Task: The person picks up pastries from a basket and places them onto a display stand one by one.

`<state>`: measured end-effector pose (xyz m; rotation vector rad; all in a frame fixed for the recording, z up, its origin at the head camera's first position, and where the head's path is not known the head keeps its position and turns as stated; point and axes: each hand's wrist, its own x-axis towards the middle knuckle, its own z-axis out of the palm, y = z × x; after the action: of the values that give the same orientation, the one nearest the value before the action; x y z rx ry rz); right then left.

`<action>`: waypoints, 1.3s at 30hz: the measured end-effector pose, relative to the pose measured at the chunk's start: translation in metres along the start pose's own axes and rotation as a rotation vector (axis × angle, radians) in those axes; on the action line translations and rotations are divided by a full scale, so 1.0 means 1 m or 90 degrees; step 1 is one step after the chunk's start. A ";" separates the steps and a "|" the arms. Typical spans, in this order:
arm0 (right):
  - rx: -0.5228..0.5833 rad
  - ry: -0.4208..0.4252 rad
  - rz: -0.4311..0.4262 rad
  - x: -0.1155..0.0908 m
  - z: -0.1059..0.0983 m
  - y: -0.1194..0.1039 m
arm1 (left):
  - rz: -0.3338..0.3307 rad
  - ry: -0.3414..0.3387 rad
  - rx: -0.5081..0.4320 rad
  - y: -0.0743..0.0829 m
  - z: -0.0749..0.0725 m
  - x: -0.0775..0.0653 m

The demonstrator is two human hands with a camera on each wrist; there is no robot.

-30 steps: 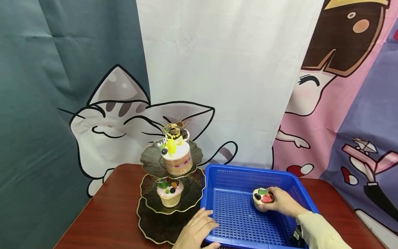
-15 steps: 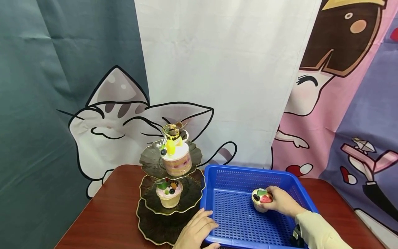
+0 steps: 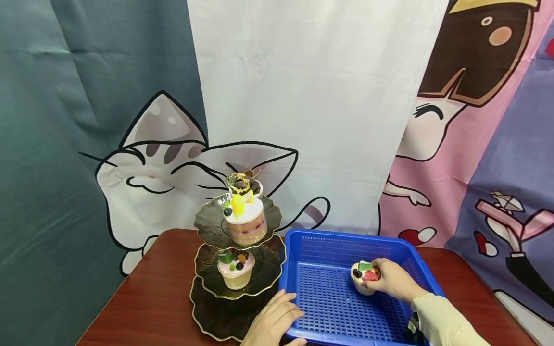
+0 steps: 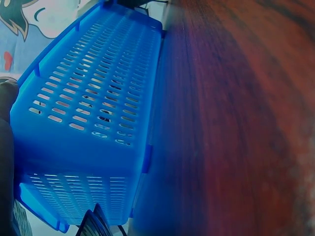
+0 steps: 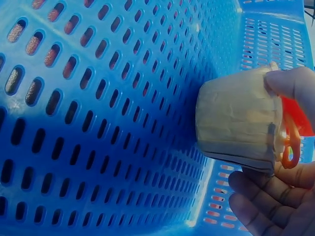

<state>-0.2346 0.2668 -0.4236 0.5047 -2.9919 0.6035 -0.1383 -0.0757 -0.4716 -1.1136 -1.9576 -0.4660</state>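
In the head view my right hand [image 3: 396,279] pinches a cupcake [image 3: 365,274] topped with fruit, low inside the blue basket [image 3: 346,235]. The right wrist view shows the cupcake's pale wrapper [image 5: 236,118] between thumb and fingers, its base close to the slotted floor; whether it touches cannot be told. My left hand [image 3: 274,319] rests on the basket's near left corner, fingers extended over the rim. Left of the basket, a tiered stand [image 3: 207,283] of dark, gold-edged plates bears a pink-topped cupcake [image 3: 235,274] and a layered cake cup [image 3: 248,221].
Behind that cup, a chocolate-topped dessert [image 3: 253,185] is partly hidden. The stand's scalloped plates reach close to the basket's left wall. Reddish-brown table [image 3: 143,293] surface surrounds both. A printed curtain [image 3: 320,105] hangs behind the table.
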 end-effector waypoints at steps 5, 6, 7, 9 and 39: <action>0.014 0.004 0.017 0.001 -0.002 -0.001 | -0.005 -0.004 0.001 0.001 -0.001 0.000; 0.017 0.004 0.022 0.001 -0.003 -0.001 | -0.004 -0.002 0.003 0.001 -0.001 0.000; 0.021 0.003 0.026 0.001 -0.003 -0.001 | -0.003 -0.001 0.005 0.001 -0.001 0.000; 0.028 0.003 0.030 0.001 -0.005 -0.002 | 0.000 0.005 0.007 0.000 -0.001 0.001; 0.067 0.011 -0.015 -0.009 -0.026 -0.032 | -0.011 -0.024 0.012 0.001 -0.002 0.000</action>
<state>-0.2158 0.2514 -0.3890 0.5371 -2.9456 0.7634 -0.1362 -0.0762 -0.4706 -1.1020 -2.0018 -0.4370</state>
